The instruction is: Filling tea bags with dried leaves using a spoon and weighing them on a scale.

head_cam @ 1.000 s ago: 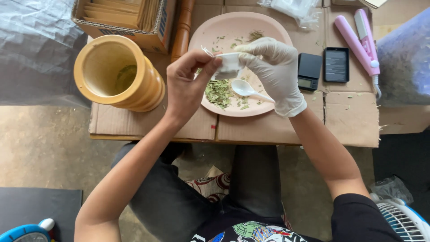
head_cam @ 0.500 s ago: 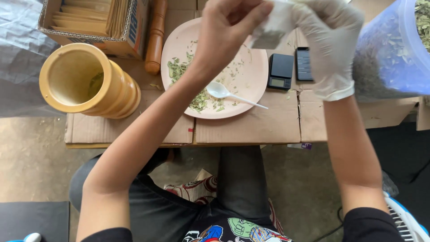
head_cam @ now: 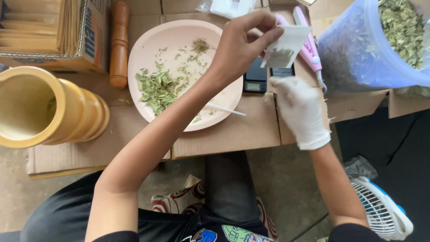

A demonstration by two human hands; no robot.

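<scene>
My bare left hand (head_cam: pixel 242 45) pinches a small white sachet (head_cam: pixel 286 45) by its top edge and holds it up above the table; dried green leaf shows through it. My gloved right hand (head_cam: pixel 300 107) sits just below the sachet, fingers curled shut, over the right side of a small black scale (head_cam: pixel 256 78). A few leaf crumbs lie by its knuckles. A pink plate (head_cam: pixel 148 49) with a heap of dried leaves (head_cam: pixel 156 87) lies under my left forearm. A white spoon handle (head_cam: pixel 226 110) sticks out on the plate.
A yellow wooden mortar (head_cam: pixel 40 107) stands at left, with a wooden pestle (head_cam: pixel 119 45) and a cardboard box of paper envelopes (head_cam: pixel 45 31) behind it. A pink hand tool (head_cam: pixel 307 45) and a big clear bag of dried leaves (head_cam: pixel 371 45) are at right. A small fan (head_cam: pixel 380 210) lies on the floor.
My right hand has let go of the sachet and dropped down to the scale. The left hand alone keeps the sachet up. The view has shifted left and down.
</scene>
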